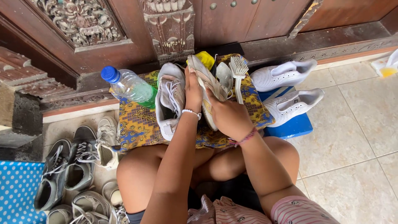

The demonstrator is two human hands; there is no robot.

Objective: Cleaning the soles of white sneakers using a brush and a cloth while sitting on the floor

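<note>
Sneaker in hand: a worn grey-white sneaker stands tipped on edge over the patterned cloth, sole side turned toward the right hand, just in front of the knees.
Left hand: the left hand lies flat along the sneaker's upper side, fingers straight and pointing away from the body; it braces more than it grips, likely to keep the sneaker from rolling.
Right hand: the right hand is closed round the heel end from below, thumb over the sole edge, taking the weight.
Arms: both forearms reach forward between the bent knees; wrists are nearly straight, a white bead bracelet on the left and a pink band on the right.
Second sneaker: its mate lies laces-up on the cloth, touching the left hand's outer side, seemingly parked within reach.
Brush: a white brush lies bristles-up on the cloth, just beyond the held sneaker.
Bottle: a clear bottle with a blue cap and green liquid lies on its side at the cloth's left corner.
White pair: two clean white sneakers rest on a blue block to the right, apart from the cloth.
Other shoes: dark and grey shoes crowd the floor on the left.
</note>
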